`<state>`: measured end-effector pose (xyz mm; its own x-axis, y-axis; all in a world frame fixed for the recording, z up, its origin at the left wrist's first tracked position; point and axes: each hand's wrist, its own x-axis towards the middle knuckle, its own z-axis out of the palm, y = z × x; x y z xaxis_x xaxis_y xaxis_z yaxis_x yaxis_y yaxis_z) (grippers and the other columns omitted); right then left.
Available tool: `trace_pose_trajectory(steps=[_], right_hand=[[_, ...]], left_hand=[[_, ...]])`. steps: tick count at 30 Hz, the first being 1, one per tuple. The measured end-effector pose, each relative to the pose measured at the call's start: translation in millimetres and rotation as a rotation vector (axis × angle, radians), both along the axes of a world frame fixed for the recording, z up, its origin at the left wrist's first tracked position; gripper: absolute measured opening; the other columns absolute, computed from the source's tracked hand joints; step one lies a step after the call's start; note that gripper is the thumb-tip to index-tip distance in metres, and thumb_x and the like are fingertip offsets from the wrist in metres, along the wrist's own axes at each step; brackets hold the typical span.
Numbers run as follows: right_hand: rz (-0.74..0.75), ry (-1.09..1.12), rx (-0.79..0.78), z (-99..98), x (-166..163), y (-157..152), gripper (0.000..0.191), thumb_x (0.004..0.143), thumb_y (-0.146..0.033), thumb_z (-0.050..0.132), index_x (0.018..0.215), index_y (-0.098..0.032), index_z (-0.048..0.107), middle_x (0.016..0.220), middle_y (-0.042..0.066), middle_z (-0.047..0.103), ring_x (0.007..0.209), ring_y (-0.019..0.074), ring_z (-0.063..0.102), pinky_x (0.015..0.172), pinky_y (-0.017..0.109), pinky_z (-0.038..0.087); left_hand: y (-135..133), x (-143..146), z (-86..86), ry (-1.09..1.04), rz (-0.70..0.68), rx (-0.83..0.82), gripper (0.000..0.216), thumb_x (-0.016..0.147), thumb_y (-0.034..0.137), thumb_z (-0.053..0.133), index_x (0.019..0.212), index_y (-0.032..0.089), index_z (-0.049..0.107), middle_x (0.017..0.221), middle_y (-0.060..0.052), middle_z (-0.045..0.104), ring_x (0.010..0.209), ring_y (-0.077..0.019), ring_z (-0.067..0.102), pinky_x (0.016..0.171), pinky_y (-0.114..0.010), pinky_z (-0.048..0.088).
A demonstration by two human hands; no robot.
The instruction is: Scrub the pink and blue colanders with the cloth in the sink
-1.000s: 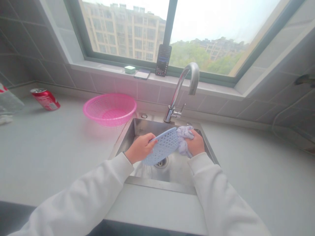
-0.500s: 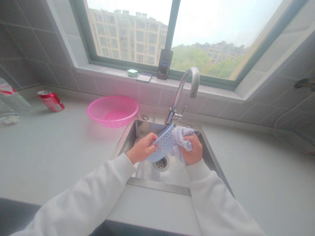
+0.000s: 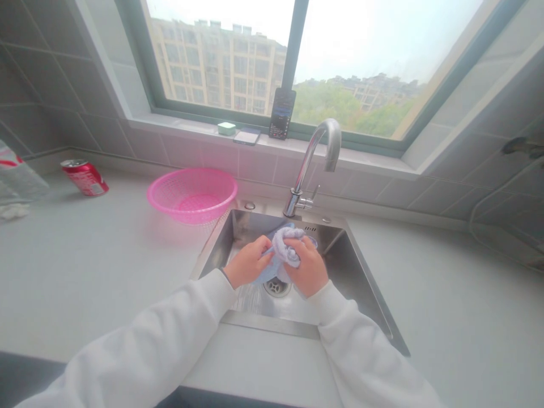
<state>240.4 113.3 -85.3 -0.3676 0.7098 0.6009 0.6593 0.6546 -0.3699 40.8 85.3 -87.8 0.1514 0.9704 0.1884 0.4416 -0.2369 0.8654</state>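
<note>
Both my hands are over the steel sink [image 3: 361,283], above the drain [image 3: 277,287]. My left hand [image 3: 246,265] grips the edge of a pale blue perforated plastic piece [image 3: 267,271], which is mostly hidden now. My right hand [image 3: 309,269] is closed on a crumpled light purple cloth [image 3: 287,248] and presses it against that blue piece. The chrome tap [image 3: 317,158] arches just behind them; I see no water running.
A pink plastic basket [image 3: 192,194] stands on the white counter [image 3: 85,255] left of the sink. A red can [image 3: 84,177] lies on its side at far left beside a plastic bag [image 3: 17,181]. A phone [image 3: 281,113] and small items rest on the windowsill.
My right hand moved left with the cloth across the blue piece, so it now covers most of it. The blue piece turned more edge-on. The view shifted slightly.
</note>
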Motion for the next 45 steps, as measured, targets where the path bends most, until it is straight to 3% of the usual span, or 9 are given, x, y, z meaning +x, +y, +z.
trace_pose_trajectory(steps=[4, 8, 11, 17, 25, 29, 32, 38, 45], right_hand=[[0.108, 0.001, -0.004, 2.6, -5.0, -10.5, 0.015, 0.079, -0.015, 0.068, 0.091, -0.023, 0.074, 0.093, 0.005, 0.069, 0.08, 0.0189, 0.067, 0.072, 0.028, 0.051], [0.208, -0.086, -0.005, 1.7, -15.0, -20.7, 0.012, 0.08, -0.015, 0.069, 0.087, -0.024, 0.075, 0.086, 0.003, 0.069, 0.077, 0.0167, 0.065, 0.071, 0.026, 0.047], [0.118, -0.085, -0.041, 1.3, -7.4, -9.0, 0.016, 0.077, -0.013, 0.069, 0.089, -0.023, 0.075, 0.088, 0.004, 0.069, 0.076, 0.0171, 0.064, 0.069, 0.027, 0.046], [-0.051, 0.038, -0.051, 7.3, 22.9, 17.6, 0.029, 0.072, -0.007, 0.059, 0.092, -0.019, 0.075, 0.094, 0.007, 0.069, 0.081, 0.0204, 0.067, 0.075, 0.03, 0.05], [0.145, -0.065, 0.094, 4.0, -7.9, -15.7, 0.017, 0.075, -0.014, 0.069, 0.087, -0.024, 0.075, 0.087, 0.003, 0.069, 0.079, 0.0183, 0.066, 0.071, 0.026, 0.046], [0.011, -0.084, 0.018, 6.5, 8.3, 4.9, 0.021, 0.073, -0.012, 0.068, 0.089, -0.023, 0.076, 0.091, 0.004, 0.071, 0.077, 0.0179, 0.066, 0.07, 0.026, 0.046], [-0.068, -0.076, 0.004, 10.2, 14.3, 9.6, 0.024, 0.072, -0.008, 0.064, 0.088, -0.022, 0.075, 0.091, 0.004, 0.071, 0.076, 0.0171, 0.066, 0.07, 0.025, 0.046], [0.187, -0.112, 0.096, 8.5, -8.7, -17.7, 0.018, 0.075, -0.013, 0.066, 0.086, -0.024, 0.075, 0.091, 0.004, 0.072, 0.082, 0.0184, 0.066, 0.073, 0.026, 0.046], [-0.13, -0.063, -0.068, 10.7, 22.9, 19.4, 0.026, 0.071, -0.009, 0.062, 0.09, -0.022, 0.076, 0.095, 0.005, 0.072, 0.081, 0.0187, 0.068, 0.072, 0.026, 0.047]], left_hand=[[0.4, -2.7, -3.6, -0.016, -0.09, 0.016, 0.015, 0.093, 0.027, 0.055, 0.103, 0.019, 0.063, 0.099, -0.006, 0.076, 0.095, -0.0239, 0.069, 0.086, -0.035, 0.051], [-2.0, -7.4, -3.8, -0.077, -0.27, -0.017, 0.025, 0.089, 0.023, 0.061, 0.112, 0.019, 0.068, 0.119, -0.008, 0.074, 0.109, -0.026, 0.067, 0.096, -0.037, 0.051], [-5.5, -9.3, 0.9, -0.007, -0.176, -0.082, 0.03, 0.085, 0.011, 0.053, 0.111, 0.02, 0.065, 0.113, -0.007, 0.073, 0.105, -0.0238, 0.067, 0.091, -0.035, 0.052], [-10.7, -3.2, 12.5, 0.08, 0.067, -0.397, 0.026, 0.075, 0.004, 0.047, 0.091, 0.021, 0.058, 0.073, 0.002, 0.063, 0.066, -0.0168, 0.06, 0.057, -0.026, 0.04], [-8.0, -4.5, 17.9, 0.322, 0.133, -0.173, 0.018, 0.074, 0.007, 0.047, 0.071, 0.019, 0.06, 0.073, -0.003, 0.067, 0.077, -0.0206, 0.062, 0.069, -0.029, 0.037], [-8.2, -4.3, 20.7, 0.318, 0.219, -0.171, 0.016, 0.083, 0.014, 0.048, 0.072, 0.02, 0.058, 0.069, -0.002, 0.064, 0.071, -0.0193, 0.06, 0.063, -0.029, 0.033], [-7.4, -1.7, 18.7, 0.325, 0.254, -0.131, 0.032, 0.098, 0.03, 0.043, 0.07, 0.02, 0.056, 0.068, -0.002, 0.063, 0.069, -0.0189, 0.06, 0.062, -0.029, 0.03], [-4.6, 1.9, 13.9, 0.436, 0.303, -0.085, 0.045, 0.106, 0.042, 0.034, 0.074, 0.021, 0.058, 0.076, -0.006, 0.07, 0.074, -0.0202, 0.063, 0.063, -0.031, 0.026], [-1.4, 2.9, 16.3, 0.501, 0.319, -0.054, 0.047, 0.107, 0.045, 0.032, 0.076, 0.021, 0.059, 0.078, -0.006, 0.071, 0.076, -0.0212, 0.065, 0.064, -0.032, 0.026]])
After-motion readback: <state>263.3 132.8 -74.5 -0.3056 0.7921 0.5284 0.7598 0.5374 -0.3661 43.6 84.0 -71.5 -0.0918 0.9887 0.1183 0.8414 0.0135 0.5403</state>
